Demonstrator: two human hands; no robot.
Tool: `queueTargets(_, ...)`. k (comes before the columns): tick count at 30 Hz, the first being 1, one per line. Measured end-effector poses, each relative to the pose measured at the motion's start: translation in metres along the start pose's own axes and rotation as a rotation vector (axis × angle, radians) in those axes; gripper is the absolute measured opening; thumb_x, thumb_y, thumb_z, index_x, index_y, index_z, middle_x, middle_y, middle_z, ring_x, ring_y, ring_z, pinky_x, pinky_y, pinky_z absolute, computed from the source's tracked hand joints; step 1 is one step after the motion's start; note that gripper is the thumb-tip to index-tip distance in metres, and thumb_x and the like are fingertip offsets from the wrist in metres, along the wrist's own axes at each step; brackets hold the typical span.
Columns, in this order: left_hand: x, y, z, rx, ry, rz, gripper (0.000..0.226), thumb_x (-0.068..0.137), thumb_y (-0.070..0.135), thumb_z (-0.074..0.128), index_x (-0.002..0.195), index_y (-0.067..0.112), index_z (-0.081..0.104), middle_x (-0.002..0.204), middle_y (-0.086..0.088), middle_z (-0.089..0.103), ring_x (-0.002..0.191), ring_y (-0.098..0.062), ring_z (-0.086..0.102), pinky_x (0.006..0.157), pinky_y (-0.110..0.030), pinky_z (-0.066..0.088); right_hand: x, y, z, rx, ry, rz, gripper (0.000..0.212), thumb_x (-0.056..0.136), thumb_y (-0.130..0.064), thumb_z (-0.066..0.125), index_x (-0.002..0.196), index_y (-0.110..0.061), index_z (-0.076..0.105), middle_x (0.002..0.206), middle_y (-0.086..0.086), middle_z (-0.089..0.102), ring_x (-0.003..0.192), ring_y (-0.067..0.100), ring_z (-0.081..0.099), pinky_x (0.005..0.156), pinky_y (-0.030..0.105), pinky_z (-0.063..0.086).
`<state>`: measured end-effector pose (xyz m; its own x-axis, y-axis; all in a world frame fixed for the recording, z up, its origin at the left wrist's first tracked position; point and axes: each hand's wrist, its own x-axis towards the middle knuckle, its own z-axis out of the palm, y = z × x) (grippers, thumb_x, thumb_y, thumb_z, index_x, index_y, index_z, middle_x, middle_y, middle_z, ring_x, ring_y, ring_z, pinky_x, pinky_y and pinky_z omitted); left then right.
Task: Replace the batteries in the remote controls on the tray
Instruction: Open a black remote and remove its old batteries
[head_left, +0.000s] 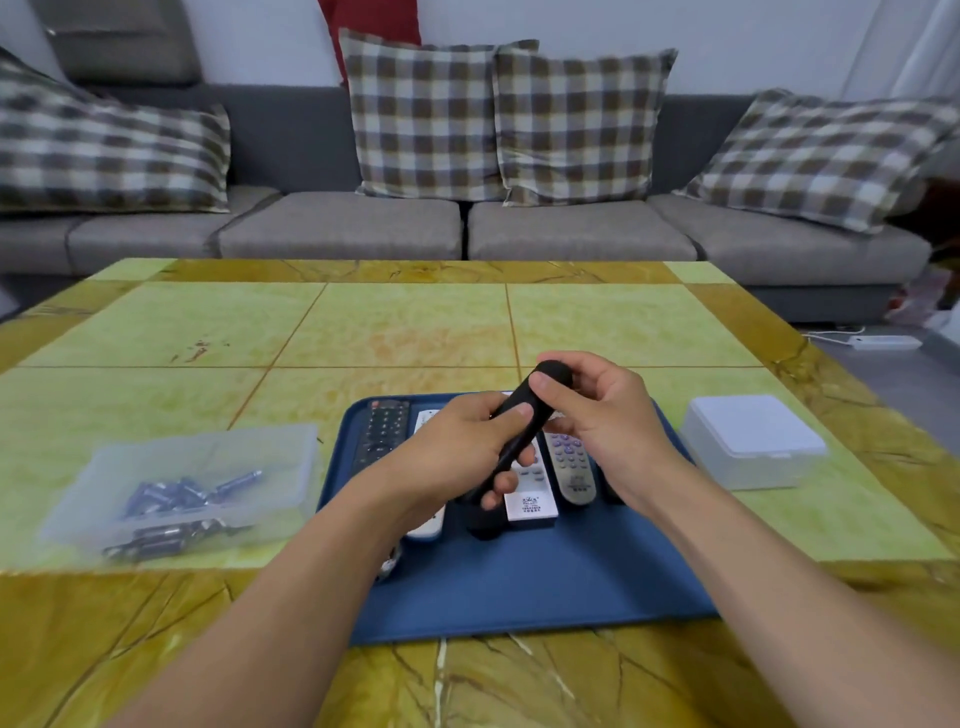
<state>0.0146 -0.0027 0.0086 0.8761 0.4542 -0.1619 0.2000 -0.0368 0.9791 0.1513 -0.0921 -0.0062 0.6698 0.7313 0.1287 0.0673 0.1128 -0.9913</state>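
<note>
A person seated at a green-and-amber stone table (415, 322) is holding a black remote control (511, 439) in both hands above a blue tray (545, 587), seen from the head-worn camera. The left hand (457, 452) is wrapping its fingers around the lower half of the remote, thumb lying along its upper face, while the right hand (597, 410) is pinching the remote's rounded top end, at about one o'clock from the left hand, between thumb and curled fingers. The remote is tilting up and away from the person, clear of the tray. Lying on the tray beneath the hands are other remotes: a dark one with keys (382, 434) at the tray's ten o'clock corner, a white one (530, 493) near the middle and a grey one with purple buttons (571, 467) just to its three o'clock. A clear plastic box (208, 467) holding loose batteries (182, 493) is sitting at nine o'clock from the tray, and a white lidded box (753, 441) is sitting at three o'clock. At twelve o'clock, a grey sofa (467, 228) is carrying checked cushions (498, 119).
</note>
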Motion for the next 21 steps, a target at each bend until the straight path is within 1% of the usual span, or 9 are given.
queueTargets(2,0.003,-0.001,-0.001,0.022,0.002,-0.009,0.024,0.107,0.032,0.044,0.106,0.012,0.057,0.077,-0.004,0.056,0.049,-0.014,0.044,0.042,-0.026,0.038,0.0,0.002,0.001,0.019,0.014,0.018,0.028,0.087,-0.015,0.075,0.113,-0.017,0.066,0.094,0.005,0.075,0.087,0.018,0.07,0.082,0.038,0.059)
queueTargets(5,0.006,-0.002,-0.002,0.06,0.005,-0.017,0.024,0.106,0.033,0.045,0.109,0.011,0.056,0.077,-0.005,0.056,0.051,-0.015,0.043,0.042,-0.026,0.036,-0.001,0.004,0.002,0.101,0.057,0.052,0.025,0.086,-0.013,0.075,0.109,-0.012,0.066,0.094,0.008,0.076,0.085,0.022,0.071,0.087,0.042,0.058)
queueTargets(8,0.008,-0.004,0.0,0.063,0.003,-0.011,0.024,0.106,0.033,0.045,0.109,0.011,0.055,0.076,-0.006,0.056,0.051,-0.016,0.042,0.042,-0.025,0.035,-0.002,0.004,0.0,0.133,0.086,0.057,0.022,0.085,-0.01,0.076,0.105,-0.009,0.067,0.093,0.012,0.076,0.083,0.024,0.072,0.086,0.041,0.058)
queueTargets(11,0.009,-0.005,0.005,0.035,0.001,-0.002,0.023,0.106,0.033,0.046,0.105,0.012,0.054,0.075,-0.007,0.053,0.05,-0.016,0.041,0.041,-0.024,0.034,-0.002,0.003,-0.005,0.132,0.094,0.049,0.025,0.084,-0.009,0.077,0.106,-0.007,0.067,0.092,0.013,0.076,0.082,0.025,0.073,0.084,0.042,0.058)
queueTargets(14,0.009,-0.005,0.008,0.028,0.005,-0.003,0.024,0.106,0.034,0.046,0.108,0.011,0.055,0.072,-0.006,0.052,0.049,-0.015,0.041,0.041,-0.024,0.034,-0.003,0.001,-0.008,0.139,0.1,0.054,0.026,0.083,-0.01,0.078,0.107,-0.007,0.067,0.093,0.015,0.075,0.081,0.026,0.072,0.083,0.043,0.059)
queueTargets(21,0.01,-0.005,0.009,0.012,0.007,0.022,0.024,0.106,0.033,0.048,0.11,0.011,0.058,0.068,-0.008,0.053,0.047,-0.015,0.042,0.04,-0.023,0.034,-0.002,0.001,-0.01,0.156,0.103,0.064,0.024,0.082,-0.008,0.078,0.103,-0.007,0.068,0.094,0.019,0.074,0.081,0.028,0.071,0.087,0.047,0.058)
